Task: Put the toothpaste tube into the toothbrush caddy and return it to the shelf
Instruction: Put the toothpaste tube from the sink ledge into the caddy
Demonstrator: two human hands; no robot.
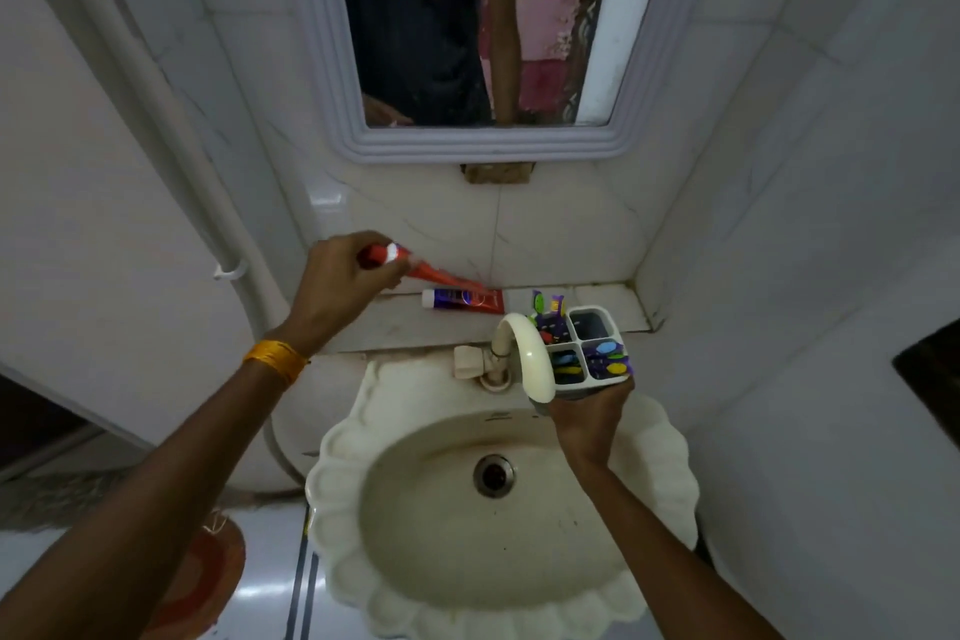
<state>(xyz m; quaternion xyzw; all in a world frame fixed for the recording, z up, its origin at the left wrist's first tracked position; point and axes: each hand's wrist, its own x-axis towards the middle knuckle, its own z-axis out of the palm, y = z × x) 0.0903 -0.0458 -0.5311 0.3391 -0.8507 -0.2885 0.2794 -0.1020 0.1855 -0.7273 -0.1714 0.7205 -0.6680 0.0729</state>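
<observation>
The left hand [340, 276] has its fingers clamped on the red toothpaste tube [415, 268] above the shelf [410, 322], so it should swing it cap-up into the empty back compartment of the caddy [592, 348], which the right hand [587, 413] grips from beneath over the sink [332, 457].

A narrow pale marble shelf [597, 299] runs along the tiled wall behind the sink, stained dark along its back corner. One tube [462, 299] with a white cap and red-and-purple body lies flat on it, near the left end. A second, orange tube [441, 276] seems to touch the shelf with its tail.
</observation>
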